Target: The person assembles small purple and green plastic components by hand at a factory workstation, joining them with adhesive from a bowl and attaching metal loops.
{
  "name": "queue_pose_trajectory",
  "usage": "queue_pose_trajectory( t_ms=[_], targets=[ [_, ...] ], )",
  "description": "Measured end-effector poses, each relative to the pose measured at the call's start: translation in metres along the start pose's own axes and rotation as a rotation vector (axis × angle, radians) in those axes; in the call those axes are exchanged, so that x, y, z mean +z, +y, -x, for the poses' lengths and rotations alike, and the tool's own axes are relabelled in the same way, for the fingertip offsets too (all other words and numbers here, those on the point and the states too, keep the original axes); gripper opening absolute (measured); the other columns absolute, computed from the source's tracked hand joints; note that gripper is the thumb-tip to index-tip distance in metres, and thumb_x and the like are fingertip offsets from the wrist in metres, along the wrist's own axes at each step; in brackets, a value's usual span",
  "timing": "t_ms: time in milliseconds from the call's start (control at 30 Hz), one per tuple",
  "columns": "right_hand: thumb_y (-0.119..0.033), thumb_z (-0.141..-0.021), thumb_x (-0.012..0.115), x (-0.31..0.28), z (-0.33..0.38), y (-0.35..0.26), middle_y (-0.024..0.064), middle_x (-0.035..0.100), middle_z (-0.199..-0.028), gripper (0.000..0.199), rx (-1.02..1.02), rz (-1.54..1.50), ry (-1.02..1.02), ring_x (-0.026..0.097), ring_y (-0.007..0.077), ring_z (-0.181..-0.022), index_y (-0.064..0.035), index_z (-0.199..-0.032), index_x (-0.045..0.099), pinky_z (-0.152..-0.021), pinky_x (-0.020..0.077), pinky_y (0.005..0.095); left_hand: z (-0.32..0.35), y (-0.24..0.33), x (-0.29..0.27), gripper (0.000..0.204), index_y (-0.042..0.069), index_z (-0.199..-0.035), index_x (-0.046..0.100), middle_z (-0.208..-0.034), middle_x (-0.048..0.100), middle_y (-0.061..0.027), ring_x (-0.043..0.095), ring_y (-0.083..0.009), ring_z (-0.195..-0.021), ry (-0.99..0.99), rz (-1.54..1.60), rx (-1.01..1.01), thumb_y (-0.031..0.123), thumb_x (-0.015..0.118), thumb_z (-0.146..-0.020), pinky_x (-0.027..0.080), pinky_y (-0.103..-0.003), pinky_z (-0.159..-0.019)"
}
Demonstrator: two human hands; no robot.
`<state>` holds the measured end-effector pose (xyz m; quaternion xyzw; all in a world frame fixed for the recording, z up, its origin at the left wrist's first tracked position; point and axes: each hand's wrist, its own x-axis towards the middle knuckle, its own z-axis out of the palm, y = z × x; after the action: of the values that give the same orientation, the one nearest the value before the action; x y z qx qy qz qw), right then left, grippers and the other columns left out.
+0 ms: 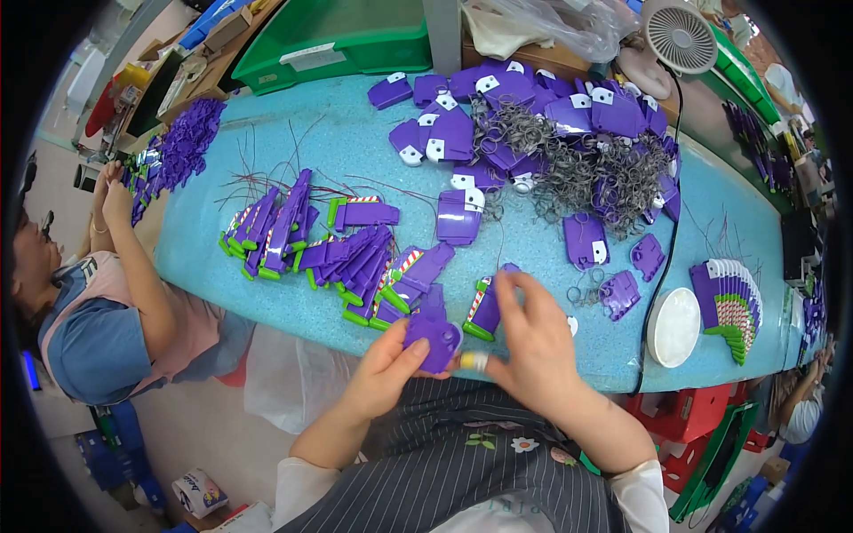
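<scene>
Purple plastic, light and stiff by its look: the toy part (434, 336) sat at the table's (533, 355) near edge, left hand (386, 369) pinching its rim, right hand (531, 333) curled beside it.

The purple piece (435, 336) between the left hand (386, 373) and right hand (533, 342) looks like smooth moulded plastic with a dull sheen. The purple and green parts (346, 258) heaped nearby are the same plastic. The surface (355, 147) is blue-green, finely speckled and matt. The tangle of springs (577, 173) looks like thin grey metal wire. The white dish (673, 327) is smooth plastic. The person's striped apron (471, 471) is soft matt cloth.
</scene>
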<state>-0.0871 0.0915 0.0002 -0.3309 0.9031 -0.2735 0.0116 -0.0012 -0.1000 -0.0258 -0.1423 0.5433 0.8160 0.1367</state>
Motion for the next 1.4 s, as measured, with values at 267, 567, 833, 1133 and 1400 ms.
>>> queue_pose_trajectory(
  t_ms=[267, 567, 833, 1133, 1400],
  targets=[
    [-0.01, -0.064, 0.07, 0.002, 0.01, 0.01, 0.0101, 0.053, -0.096, 0.04, -0.131, 0.063, -0.11, 0.056, 0.0267, -0.082, -0.0011, -0.101, 0.055, -0.069, 0.0459, 0.0366, -0.009, -0.003, 0.016, 0.03, -0.001, -0.119, 0.037, -0.11, 0.058, -0.0169, 0.064, -0.0208, -0.087, 0.1, -0.18, 0.178, 0.019, 0.036, -0.098, 0.051, -0.028, -0.073],
    [-0.001, -0.082, 0.057, -0.031, 0.055, 0.007, 0.0125, 0.048, -0.1, 0.03, 0.041, -1.066, 0.031, 0.061, 0.0245, -0.087, 0.0011, -0.11, 0.045, -0.075, 0.051, 0.0344, -0.015, -0.005, 0.054, 0.036, 0.004, -0.128, 0.035, -0.113, 0.056, -0.0205, 0.062, -0.0279, -0.094, 0.058, 0.306, 0.23, 0.024, 0.034, -0.098, 0.052, -0.037, -0.079],
    [-0.008, -0.091, 0.046, -0.025, 0.082, 0.029, 0.0173, 0.051, -0.122, 0.036, 0.411, -1.349, -0.239, 0.055, 0.0255, -0.109, 0.0021, -0.125, 0.041, -0.089, 0.0463, 0.0366, -0.026, 0.008, 0.074, 0.028, 0.0, -0.121, 0.039, -0.112, 0.057, -0.0167, 0.062, -0.0239, -0.095, -0.111, 0.202, 0.076, 0.016, 0.038, -0.097, 0.05, -0.032, -0.083],
    [-0.011, -0.086, 0.057, -0.041, 0.018, 0.042, 0.0144, 0.061, -0.108, 0.035, 0.636, -1.493, 0.081, 0.062, 0.0205, -0.093, 0.0054, -0.117, 0.055, -0.079, 0.049, 0.0283, -0.007, -0.024, 0.078, 0.024, -0.002, -0.108, 0.048, -0.072, 0.061, -0.0157, 0.064, -0.024, -0.06, -0.275, -0.779, 0.251, 0.011, 0.055, -0.089, 0.048, -0.035, -0.053],
    [0.003, -0.07, 0.067, -0.05, 0.054, 0.018, 0.0082, 0.049, -0.063, 0.028, 0.16, -0.371, 0.283, 0.049, 0.0186, -0.051, 0.0011, -0.098, 0.065, -0.045, 0.0374, 0.0283, -0.016, -0.008, 0.089, 0.026, -0.002, -0.12, 0.041, -0.112, 0.057, -0.0115, 0.06, -0.0185, -0.099, -0.145, 0.192, -0.017, 0.006, 0.04, -0.095, 0.049, -0.031, -0.084]
  ],
)
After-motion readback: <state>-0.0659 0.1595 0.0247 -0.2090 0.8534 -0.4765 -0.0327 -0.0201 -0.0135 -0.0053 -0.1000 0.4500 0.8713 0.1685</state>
